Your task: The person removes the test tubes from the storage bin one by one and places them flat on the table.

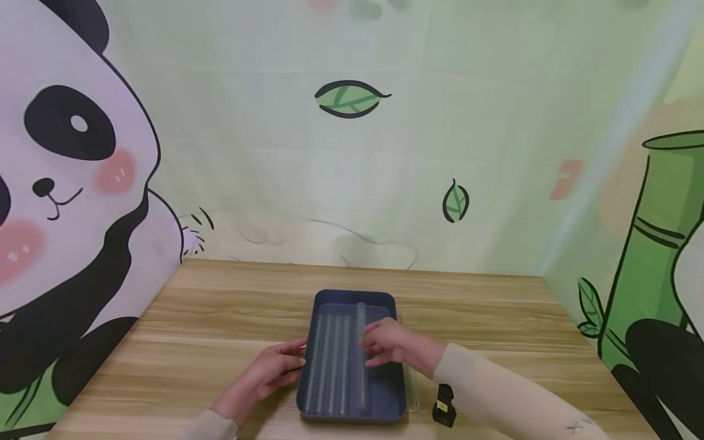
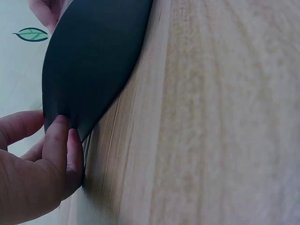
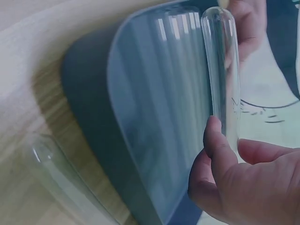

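Note:
A clear glass test tube (image 1: 362,382) is pinched between the thumb and fingers of my right hand (image 1: 390,341), lengthwise over the dark blue tray (image 1: 386,391). Its rounded end shows in the right wrist view, where the tube (image 3: 218,56) stands out above the tray's inside. Several more tubes (image 1: 332,366) lie side by side along the left half of the tray. My left hand (image 1: 277,368) rests at the tray's left side; in the left wrist view its fingertips touch the outer wall (image 2: 93,61).
Another glass tube (image 1: 415,391) lies on the wooden table (image 1: 236,305) along the tray's right side. Close to my right forearm is a small black object (image 1: 443,406) with a yellow patch. A printed panda backdrop (image 1: 352,183) borders the table.

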`<state>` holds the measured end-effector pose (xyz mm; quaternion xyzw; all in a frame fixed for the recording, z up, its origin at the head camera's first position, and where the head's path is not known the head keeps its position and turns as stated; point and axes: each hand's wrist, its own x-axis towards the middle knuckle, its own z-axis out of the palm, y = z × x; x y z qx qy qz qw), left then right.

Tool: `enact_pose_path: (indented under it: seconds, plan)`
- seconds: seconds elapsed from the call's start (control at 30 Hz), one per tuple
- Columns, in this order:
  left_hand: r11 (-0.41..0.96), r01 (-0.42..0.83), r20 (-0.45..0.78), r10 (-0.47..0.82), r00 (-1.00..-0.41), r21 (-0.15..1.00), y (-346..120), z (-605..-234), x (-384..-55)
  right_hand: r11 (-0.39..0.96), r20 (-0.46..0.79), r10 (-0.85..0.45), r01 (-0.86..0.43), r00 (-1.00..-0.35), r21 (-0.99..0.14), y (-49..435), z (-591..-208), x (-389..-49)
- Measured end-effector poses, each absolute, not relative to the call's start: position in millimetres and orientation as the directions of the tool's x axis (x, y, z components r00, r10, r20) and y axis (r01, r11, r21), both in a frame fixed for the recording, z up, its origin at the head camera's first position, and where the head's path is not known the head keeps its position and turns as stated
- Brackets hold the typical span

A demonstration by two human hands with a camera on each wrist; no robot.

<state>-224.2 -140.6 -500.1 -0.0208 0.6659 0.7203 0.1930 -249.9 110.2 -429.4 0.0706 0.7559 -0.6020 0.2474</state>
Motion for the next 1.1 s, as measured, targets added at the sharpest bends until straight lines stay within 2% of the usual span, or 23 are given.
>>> enact_pose_path:
  seconds: [0.37, 0.63, 0.9, 1.1]
  plan:
    - [-0.045, -0.309, -0.289, 0.254, -0.923, 0.95, -142, -501, -225, 0.276, -0.445, -0.307, 0.368, -0.841, -0.888, 139, -395, -249]
    - [-0.044, -0.311, -0.29, 0.257, -0.922, 0.949, -142, -502, -225, 0.296, -0.414, -0.328, 0.324, -0.849, -0.899, 167, -379, -249]
    - [-0.053, -0.306, -0.281, 0.274, -0.92, 0.951, -143, -501, -224, 0.279, -0.37, -0.347, 0.282, -0.862, -0.918, 196, -379, -245]
    - [-0.056, -0.305, -0.279, 0.276, -0.92, 0.951, -143, -500, -223, 0.308, -0.367, -0.284, 0.278, -0.886, -0.91, 213, -390, -245]
